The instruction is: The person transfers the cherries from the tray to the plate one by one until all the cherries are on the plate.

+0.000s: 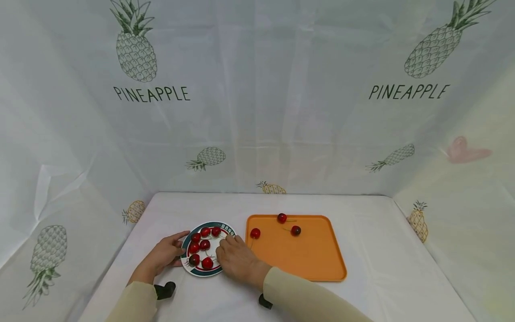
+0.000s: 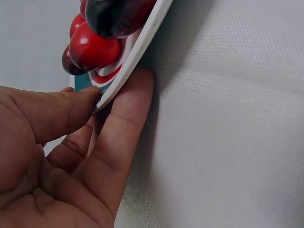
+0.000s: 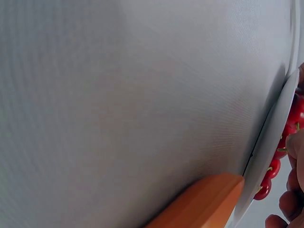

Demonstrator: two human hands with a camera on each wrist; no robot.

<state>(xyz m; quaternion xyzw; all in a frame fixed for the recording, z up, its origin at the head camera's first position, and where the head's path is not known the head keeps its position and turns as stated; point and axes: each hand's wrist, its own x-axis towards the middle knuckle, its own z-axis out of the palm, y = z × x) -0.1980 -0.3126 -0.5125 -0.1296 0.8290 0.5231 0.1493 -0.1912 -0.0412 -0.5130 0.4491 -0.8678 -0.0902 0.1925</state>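
Note:
A round white plate with a teal rim (image 1: 209, 273) bears several red cherries (image 1: 204, 244) with stems. At its left edge, my left hand (image 1: 162, 254) grips the rim, thumb above and fingers beneath, as the left wrist view shows up close. The plate's near side is tilted up in that view. My right hand (image 1: 237, 259) is over the right part of the plate, fingers curled and pointing down. In the right wrist view a thin green cherry stem (image 3: 282, 150) meets its fingertips; the pinch itself is partly hidden.
Just right of the plate lies an orange tray (image 1: 297, 264) with three cherries: one at the left (image 1: 255, 233), one at the back edge (image 1: 281, 218) and one near the middle (image 1: 295, 230). A white cloth covers the table (image 1: 382, 250); pineapple-print curtains (image 1: 257, 112) surround it.

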